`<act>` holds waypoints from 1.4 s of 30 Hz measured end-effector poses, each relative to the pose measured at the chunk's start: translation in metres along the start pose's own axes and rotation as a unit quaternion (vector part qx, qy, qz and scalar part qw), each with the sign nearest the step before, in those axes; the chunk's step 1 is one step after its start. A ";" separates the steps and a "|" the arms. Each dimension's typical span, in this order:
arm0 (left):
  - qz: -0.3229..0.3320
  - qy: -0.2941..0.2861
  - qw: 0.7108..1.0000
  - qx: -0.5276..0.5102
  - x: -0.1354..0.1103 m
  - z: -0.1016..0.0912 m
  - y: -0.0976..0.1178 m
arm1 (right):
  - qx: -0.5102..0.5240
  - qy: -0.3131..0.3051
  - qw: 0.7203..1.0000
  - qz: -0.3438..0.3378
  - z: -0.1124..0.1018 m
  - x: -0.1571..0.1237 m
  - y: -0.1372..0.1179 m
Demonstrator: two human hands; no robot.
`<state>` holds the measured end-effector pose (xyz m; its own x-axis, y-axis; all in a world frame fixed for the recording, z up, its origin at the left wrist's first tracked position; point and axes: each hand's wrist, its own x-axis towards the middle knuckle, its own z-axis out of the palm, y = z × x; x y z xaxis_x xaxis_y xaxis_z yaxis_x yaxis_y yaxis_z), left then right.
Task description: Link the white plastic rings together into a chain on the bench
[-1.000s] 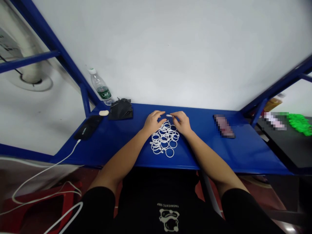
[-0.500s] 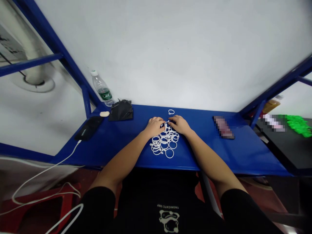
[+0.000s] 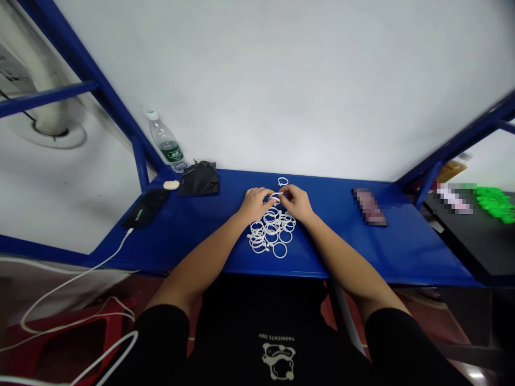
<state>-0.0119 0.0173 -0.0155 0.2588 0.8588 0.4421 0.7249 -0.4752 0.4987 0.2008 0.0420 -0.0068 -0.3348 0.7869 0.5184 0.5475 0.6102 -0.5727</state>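
Pinching a white ring above the pile

Both hands meet at mid-frame on the blue table [image 3: 201, 236]. Left hand [image 3: 254, 203] and right hand [image 3: 296, 202] have fingertips drawn together around one small white ring [image 3: 276, 199], held between them just above the far edge of the pile of white rings [image 3: 271, 231]. Fingers on both hands curled narrow, pinched on that ring; the exact contact points are too small to make out.

Pile sits just below the hands toward the frame's bottom, a loose overlapping cluster, with one ring at its lower edge lying slightly apart. A single ring [image 3: 282, 182] lies alone on the table above the hands, near the white wall [image 3: 281, 80], apart from the pile.

Left part of the table: clear water bottle [image 3: 166, 143] with green label standing upright against the wall; crumpled black cloth [image 3: 199, 179] just to its right; small pale oval object [image 3: 171, 185] beside the cloth; black phone [image 3: 145, 208] lying flat with a white cable [image 3: 100, 262] running off the table's lower left edge.

Right part: a blurred flat object [image 3: 370, 207] lies well apart from the hands. Far right of frame, green items [image 3: 497, 203] on a dark surface beyond the blue frame post [image 3: 428, 182].
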 end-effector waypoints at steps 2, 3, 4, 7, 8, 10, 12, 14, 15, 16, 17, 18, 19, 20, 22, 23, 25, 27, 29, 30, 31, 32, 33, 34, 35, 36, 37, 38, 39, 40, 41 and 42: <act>0.006 0.004 1.000 0.001 0.000 0.000 -0.001 | 0.019 0.003 1.000 -0.019 0.000 -0.001 -0.004; 0.009 0.001 1.000 0.004 0.000 0.000 -0.002 | 0.028 0.003 0.999 -0.029 0.000 -0.001 -0.005; 0.012 -0.003 1.000 0.007 0.000 0.000 -0.003 | 0.035 0.001 0.999 -0.037 0.000 -0.001 -0.006; 0.027 -0.012 1.000 0.004 0.001 -0.001 -0.006 | 0.052 -0.019 0.998 -0.033 0.000 0.000 -0.005; 0.035 -0.015 0.999 -0.003 0.001 -0.001 -0.006 | 0.061 -0.029 0.997 -0.023 0.001 0.000 -0.003; 0.050 -0.020 0.998 -0.016 0.002 -0.002 -0.007 | 0.082 -0.043 0.996 -0.001 0.001 0.001 -0.001; 0.057 -0.027 0.998 -0.019 0.002 -0.002 -0.007 | 0.097 -0.041 0.994 0.015 0.001 0.001 0.001; 0.060 -0.037 0.997 -0.015 0.003 -0.002 -0.005 | 0.104 -0.034 0.994 0.027 0.000 0.002 0.001; 0.063 -0.041 0.997 -0.012 0.002 -0.002 -0.004 | 0.107 -0.032 0.993 0.029 0.000 0.002 0.001; 0.065 -0.044 0.997 -0.010 0.002 -0.002 -0.003 | 0.110 -0.031 0.993 0.029 -0.001 0.003 0.001; 0.067 -0.045 0.997 -0.007 0.002 -0.001 -0.001 | 0.113 -0.032 0.993 0.027 -0.002 0.003 0.000; 0.070 -0.045 0.997 -0.005 0.001 -0.001 0.000 | 0.117 -0.034 0.992 0.023 -0.002 0.004 0.000; 0.071 -0.044 0.996 -0.003 0.001 -0.001 0.001 | 0.121 -0.036 0.992 0.018 -0.003 0.004 -0.001; 0.071 -0.042 0.997 -0.001 0.001 -0.002 0.001 | 0.124 -0.037 0.992 0.011 -0.003 0.004 -0.001; 0.067 -0.032 0.997 0.000 0.001 -0.003 0.000 | 0.120 -0.030 0.992 -0.004 -0.002 0.004 0.000; 0.061 -0.022 0.998 -0.001 0.001 -0.004 -0.001 | 0.110 -0.020 0.994 -0.012 -0.001 0.004 0.001; 0.040 0.005 0.999 -0.006 0.002 -0.005 -0.005 | 0.077 0.008 0.997 -0.023 0.000 0.003 0.004; 0.016 0.029 0.999 -0.016 0.003 -0.006 -0.009 | 0.044 0.029 0.998 -0.029 0.001 0.003 0.009; -0.001 0.045 0.999 -0.029 0.004 -0.007 -0.012 | 0.017 0.030 0.999 -0.035 0.000 0.004 0.014; -0.006 0.048 0.998 -0.035 0.004 -0.007 -0.012 | 0.002 0.025 0.999 -0.036 0.000 0.005 0.017; -0.010 0.050 0.998 -0.040 0.003 -0.007 -0.012 | -0.013 0.018 0.999 -0.036 -0.001 0.006 0.018; -0.013 0.049 0.998 -0.041 0.003 -0.007 -0.011 | -0.028 0.011 0.999 -0.035 -0.002 0.006 0.019; -0.016 0.047 0.998 -0.040 0.003 -0.007 -0.009 | -0.038 0.006 0.999 -0.035 -0.003 0.006 0.019; -0.019 0.044 0.998 -0.037 0.003 -0.007 -0.007 | -0.040 0.003 0.999 -0.036 -0.004 0.006 0.017; -0.021 0.040 0.998 -0.033 0.002 -0.008 -0.006 | -0.036 0.002 0.998 -0.041 -0.005 0.005 0.014; -0.023 0.036 0.999 -0.031 0.002 -0.008 -0.004 | -0.027 0.000 0.998 -0.051 -0.005 0.003 0.011; -0.026 0.034 0.999 -0.029 0.001 -0.009 -0.003 | -0.016 -0.005 0.998 -0.064 -0.006 0.002 0.007; -0.031 0.031 0.999 -0.029 0.001 -0.009 -0.001 | -0.007 -0.016 0.997 -0.079 -0.005 0.000 0.003; -0.036 0.029 0.999 -0.029 0.001 -0.010 -0.001 | 0.000 -0.033 0.995 -0.093 -0.005 -0.001 -0.001; -0.041 0.027 0.998 -0.029 0.001 -0.010 -0.001 | 0.003 -0.053 0.993 -0.105 -0.004 -0.002 -0.003; -0.045 0.025 0.998 -0.030 0.001 -0.011 -0.001 | 0.005 -0.073 0.991 -0.112 -0.003 -0.003 -0.005; -0.044 0.025 0.998 -0.032 0.001 -0.011 -0.001 | 0.005 -0.089 0.990 -0.112 -0.001 -0.004 -0.006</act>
<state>-0.0196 0.0165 -0.0070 0.1620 0.8879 0.4305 0.7007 -0.4107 0.5834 0.1999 0.0355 -0.0048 -0.5774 0.6344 0.5140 0.4369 0.7719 -0.4618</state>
